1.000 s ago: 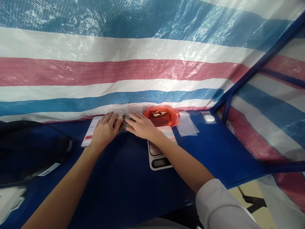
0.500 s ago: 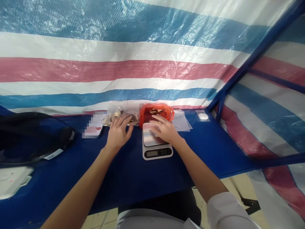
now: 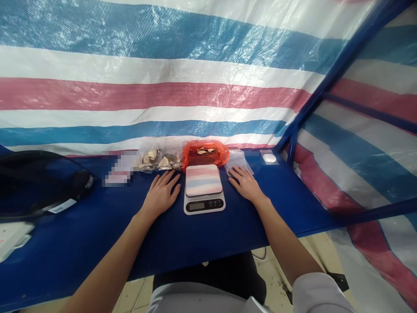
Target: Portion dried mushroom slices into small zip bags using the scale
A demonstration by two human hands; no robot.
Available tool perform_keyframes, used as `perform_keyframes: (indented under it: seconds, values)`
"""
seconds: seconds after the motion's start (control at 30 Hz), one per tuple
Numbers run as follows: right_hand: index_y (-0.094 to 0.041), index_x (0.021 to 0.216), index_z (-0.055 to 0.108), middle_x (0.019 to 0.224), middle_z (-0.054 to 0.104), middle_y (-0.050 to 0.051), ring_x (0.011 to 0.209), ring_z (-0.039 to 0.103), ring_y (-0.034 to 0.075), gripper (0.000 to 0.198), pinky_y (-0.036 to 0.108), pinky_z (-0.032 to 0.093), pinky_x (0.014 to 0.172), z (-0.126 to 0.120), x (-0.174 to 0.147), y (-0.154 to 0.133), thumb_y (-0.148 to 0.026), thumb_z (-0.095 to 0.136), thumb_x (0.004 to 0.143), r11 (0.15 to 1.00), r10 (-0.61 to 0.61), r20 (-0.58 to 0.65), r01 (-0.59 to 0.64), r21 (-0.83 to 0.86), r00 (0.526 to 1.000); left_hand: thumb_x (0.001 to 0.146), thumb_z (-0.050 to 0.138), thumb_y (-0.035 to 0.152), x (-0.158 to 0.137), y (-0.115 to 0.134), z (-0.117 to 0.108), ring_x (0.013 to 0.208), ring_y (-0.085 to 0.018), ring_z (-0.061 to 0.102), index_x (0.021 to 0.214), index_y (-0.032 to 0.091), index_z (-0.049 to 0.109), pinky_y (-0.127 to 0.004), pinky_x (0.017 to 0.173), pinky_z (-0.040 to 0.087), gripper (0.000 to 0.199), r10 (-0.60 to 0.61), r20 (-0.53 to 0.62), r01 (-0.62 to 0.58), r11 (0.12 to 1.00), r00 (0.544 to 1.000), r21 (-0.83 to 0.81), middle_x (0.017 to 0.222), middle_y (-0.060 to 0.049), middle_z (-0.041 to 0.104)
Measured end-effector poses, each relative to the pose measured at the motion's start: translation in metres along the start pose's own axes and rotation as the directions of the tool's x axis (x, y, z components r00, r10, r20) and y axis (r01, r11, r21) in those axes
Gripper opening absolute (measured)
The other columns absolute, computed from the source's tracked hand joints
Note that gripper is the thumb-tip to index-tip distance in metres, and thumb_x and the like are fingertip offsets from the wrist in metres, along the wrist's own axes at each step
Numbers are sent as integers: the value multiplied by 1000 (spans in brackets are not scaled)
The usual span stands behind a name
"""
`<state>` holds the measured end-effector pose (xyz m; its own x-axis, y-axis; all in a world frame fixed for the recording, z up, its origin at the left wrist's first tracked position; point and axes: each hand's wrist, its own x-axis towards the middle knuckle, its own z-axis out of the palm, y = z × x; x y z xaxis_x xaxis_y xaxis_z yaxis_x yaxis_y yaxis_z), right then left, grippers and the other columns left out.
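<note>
My left hand (image 3: 161, 194) lies flat on the blue table, fingers apart, just in front of clear bags (image 3: 150, 160) filled with pale and brown dried pieces. To the right of the scale, my right hand (image 3: 245, 184) rests with spread fingers, its tips at the near edge of some flat clear plastic bags (image 3: 239, 161). Between the hands stands a white kitchen scale (image 3: 203, 181) with nothing on its shiny plate; its display shows no readable figure. Right behind it sits an open red plastic bag (image 3: 206, 156) with a few pale-and-brown pieces inside.
On the left are a black looped object (image 3: 42, 187) with a white label and a white power strip (image 3: 14, 239). A blurred-out item (image 3: 120, 169) lies beside the clear bags. A small white round object (image 3: 269, 158) is at the back right. Striped sheeting (image 3: 163, 95) hangs behind.
My right hand has moved right, off the scale and onto the table by the flat bags. My left hand has drawn back from the filled bags and lies flat. The view has shifted slightly.
</note>
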<state>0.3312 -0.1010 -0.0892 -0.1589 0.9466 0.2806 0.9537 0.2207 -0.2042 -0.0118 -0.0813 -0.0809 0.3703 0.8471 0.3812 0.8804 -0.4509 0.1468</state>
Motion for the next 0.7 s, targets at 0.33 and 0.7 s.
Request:
perform_keyframes:
  seconds: [0.33, 0.7]
  values:
    - [-24, 143, 59, 154, 52, 8, 147, 44, 29, 45, 52, 34, 122, 0, -2, -2, -39, 44, 103, 1000, 12, 14, -12, -12, 1000, 99, 40, 37, 0, 4, 0, 147, -36, 42, 144, 16, 58, -59, 120, 31, 54, -71, 122, 65, 996, 990, 58, 156, -15, 48]
    - [-27, 143, 59, 154, 53, 7, 147, 44, 29, 44, 53, 34, 122, 0, -2, -2, -38, 44, 103, 1000, 20, 15, -20, -8, 1000, 98, 40, 38, 0, 3, 3, 147, -35, 42, 143, 19, 59, -58, 121, 31, 53, -74, 101, 71, 997, 992, 34, 155, -14, 50]
